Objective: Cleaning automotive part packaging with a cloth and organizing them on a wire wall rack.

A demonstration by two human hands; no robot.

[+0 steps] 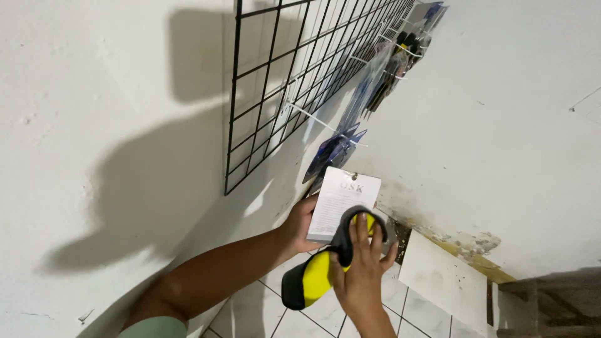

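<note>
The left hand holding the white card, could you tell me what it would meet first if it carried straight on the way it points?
Probably the blue packets hanging on hooks from the black wire grid, just above the white card in the left hand; depth is unclear.

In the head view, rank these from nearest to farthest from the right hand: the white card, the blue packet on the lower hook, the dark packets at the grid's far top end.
From the right hand:
1. White card, just above it, behind the black-and-yellow tool it grips.
2. Blue packet, higher up, on the lower hook.
3. Dark packets, far upper right of the wire grid.
</note>
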